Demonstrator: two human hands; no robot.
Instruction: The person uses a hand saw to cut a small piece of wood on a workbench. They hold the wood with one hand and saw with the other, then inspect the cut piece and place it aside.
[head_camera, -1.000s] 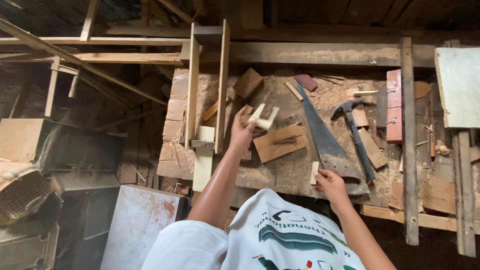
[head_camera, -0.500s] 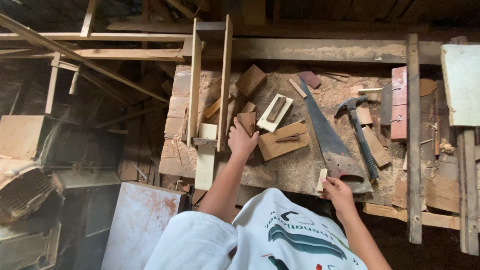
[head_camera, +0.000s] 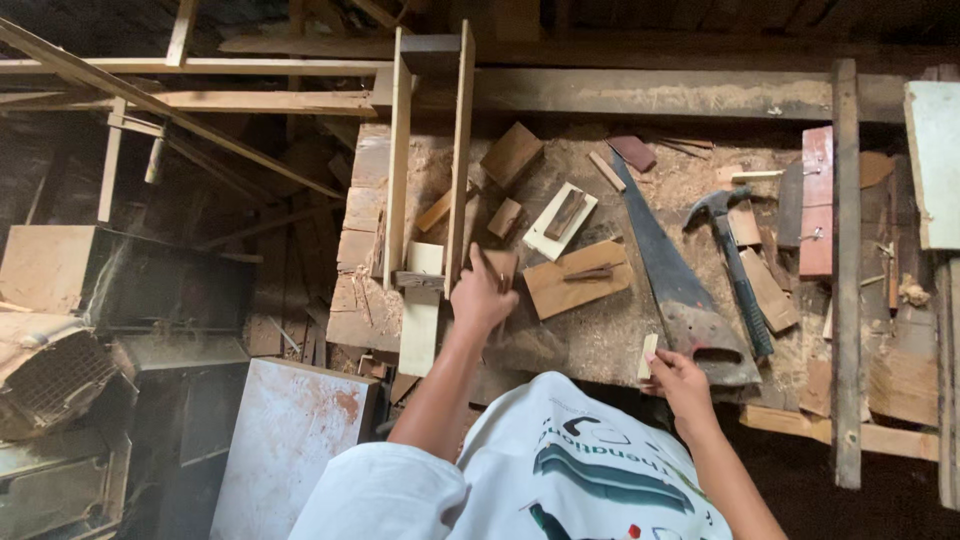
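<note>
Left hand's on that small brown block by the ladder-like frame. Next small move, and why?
Probably lift the small brown block clear of the bench. The left hand already grips it beside the two-rail frame, with sawdust and offcuts crowding it. The right hand holds a pale wood strip near the handsaw, so it isn't free to help.

A carpentry workshop: sawdust-strewn workbench (head_camera: 600, 340) with handsaw (head_camera: 665, 270), hammer (head_camera: 735, 265), wood offcuts (head_camera: 575, 280)

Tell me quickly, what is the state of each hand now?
Left hand: closed on a small brown wood block on the workbench.
Right hand: holding a small pale wood piece, beside the saw handle.
</note>
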